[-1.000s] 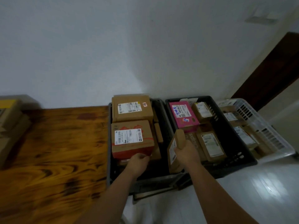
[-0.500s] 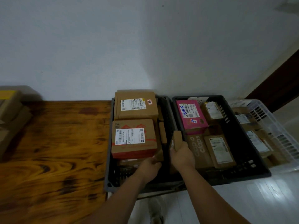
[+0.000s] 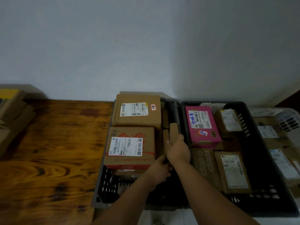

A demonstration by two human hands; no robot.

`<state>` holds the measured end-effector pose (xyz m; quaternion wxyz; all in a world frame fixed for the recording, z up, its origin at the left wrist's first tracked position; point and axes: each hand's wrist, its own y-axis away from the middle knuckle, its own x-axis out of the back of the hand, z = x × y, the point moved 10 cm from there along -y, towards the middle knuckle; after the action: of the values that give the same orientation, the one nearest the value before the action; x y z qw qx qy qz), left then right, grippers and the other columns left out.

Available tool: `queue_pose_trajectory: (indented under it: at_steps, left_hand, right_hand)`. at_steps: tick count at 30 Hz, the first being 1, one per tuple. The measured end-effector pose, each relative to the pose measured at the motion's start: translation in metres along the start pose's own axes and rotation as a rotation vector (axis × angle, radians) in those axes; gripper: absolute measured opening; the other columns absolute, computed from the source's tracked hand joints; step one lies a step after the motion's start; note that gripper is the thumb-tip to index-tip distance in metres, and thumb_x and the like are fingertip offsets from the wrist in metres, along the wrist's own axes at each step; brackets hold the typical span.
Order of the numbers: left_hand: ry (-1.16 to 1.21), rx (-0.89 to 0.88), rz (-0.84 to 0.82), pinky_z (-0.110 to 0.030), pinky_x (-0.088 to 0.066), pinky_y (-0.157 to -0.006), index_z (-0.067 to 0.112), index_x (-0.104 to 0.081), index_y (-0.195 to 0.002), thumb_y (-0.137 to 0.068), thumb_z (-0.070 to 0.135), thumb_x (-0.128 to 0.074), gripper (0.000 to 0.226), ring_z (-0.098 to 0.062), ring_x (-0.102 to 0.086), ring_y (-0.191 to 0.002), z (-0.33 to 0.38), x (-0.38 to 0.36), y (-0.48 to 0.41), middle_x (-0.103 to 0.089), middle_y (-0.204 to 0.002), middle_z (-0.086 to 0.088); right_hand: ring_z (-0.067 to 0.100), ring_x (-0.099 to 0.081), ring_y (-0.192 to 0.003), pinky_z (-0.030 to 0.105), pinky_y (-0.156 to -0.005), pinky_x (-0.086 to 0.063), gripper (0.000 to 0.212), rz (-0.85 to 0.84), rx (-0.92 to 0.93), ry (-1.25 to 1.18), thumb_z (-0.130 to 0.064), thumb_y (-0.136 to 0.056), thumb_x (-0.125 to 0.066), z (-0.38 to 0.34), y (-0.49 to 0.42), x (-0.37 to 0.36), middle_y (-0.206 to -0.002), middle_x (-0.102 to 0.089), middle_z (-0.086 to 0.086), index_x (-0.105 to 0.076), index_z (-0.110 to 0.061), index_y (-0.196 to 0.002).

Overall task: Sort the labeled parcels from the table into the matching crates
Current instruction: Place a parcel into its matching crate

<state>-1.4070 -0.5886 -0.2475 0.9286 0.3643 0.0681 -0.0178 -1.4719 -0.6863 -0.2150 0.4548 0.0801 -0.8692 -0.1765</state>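
Slotting parcel (image 3: 173, 132) into left crate (image 3: 106, 189) w/ right hand (image 3: 178, 150) pinching it; can't tell grip of left hand (image 3: 159, 169). Mostly done, w/ one stack (image 3: 13, 114) on table (image 3: 56, 143) to sort.

From my remote seat I see two bare arms. The left forearm (image 3: 129, 197) and right forearm (image 3: 211, 189) are uncovered right down to the frame's edge, smooth and slim. The left grip (image 3: 159, 169) and right grip (image 3: 177, 149) are plain bare hands; the dim light blurs any finer detail on them.
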Motion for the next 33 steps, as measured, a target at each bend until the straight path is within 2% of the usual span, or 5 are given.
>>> queue_pose_trajectory:
  at_steps: [7,13,20,26,33]
  left_hand:
    - [0.038,-0.051,0.16,-0.017,-0.055,-0.075,0.017,-0.053,-0.141,-0.108,0.013,-0.046,0.034,-0.01,-0.062,-0.097,0.0,0.006,-0.052,-0.066,-0.128,-0.008]
    - [0.131,-0.098,0.266,-0.022,-0.056,-0.075,0.005,-0.062,-0.119,-0.11,0.014,-0.04,0.025,-0.018,-0.065,-0.092,-0.002,0.003,-0.075,-0.068,-0.114,-0.017]
    - [0.434,0.021,0.161,-0.041,-0.053,-0.1,0.03,-0.064,-0.126,-0.106,0.038,-0.046,0.028,-0.024,-0.07,-0.111,-0.004,-0.016,-0.071,-0.074,-0.117,-0.005]
    - [0.36,-0.01,0.252,-0.014,-0.051,-0.071,0.016,-0.068,-0.119,-0.107,0.013,-0.051,0.021,-0.014,-0.069,-0.098,-0.015,-0.007,-0.091,-0.073,-0.11,-0.004]
    - [0.421,0.044,0.364,-0.038,-0.051,-0.104,0.02,-0.068,-0.1,-0.105,0.008,-0.05,0.022,-0.025,-0.066,-0.112,-0.035,0.009,-0.115,-0.071,-0.108,-0.005]
  right_hand:
    - [0.033,-0.067,-0.102,0.041,-0.077,-0.055,0.047,-0.086,-0.05,-0.035,-0.035,-0.108,-0.049,0.007,-0.048,-0.028,-0.12,-0.066,0.015,-0.033,-0.011,-0.144]
    - [0.03,-0.06,-0.096,0.034,-0.074,-0.044,0.042,-0.202,-0.026,0.015,-0.031,-0.111,-0.036,0.005,-0.067,-0.035,-0.123,-0.063,0.018,-0.037,-0.004,-0.143]
    - [0.023,-0.057,-0.089,0.034,-0.075,-0.051,0.021,-0.066,0.268,0.262,-0.011,-0.1,-0.052,-0.003,-0.069,-0.006,-0.115,-0.049,0.008,-0.06,-0.014,-0.119]
    - [0.027,-0.051,-0.109,0.035,-0.084,-0.048,0.013,-0.106,0.364,0.487,-0.01,-0.097,-0.056,0.003,-0.072,-0.013,-0.123,-0.05,0.007,-0.066,-0.014,-0.105]
    - [0.041,0.012,-0.157,0.063,-0.122,0.011,0.03,-0.298,0.465,0.898,-0.028,-0.102,-0.055,0.007,-0.067,-0.042,-0.171,-0.02,0.001,-0.067,-0.02,-0.129]
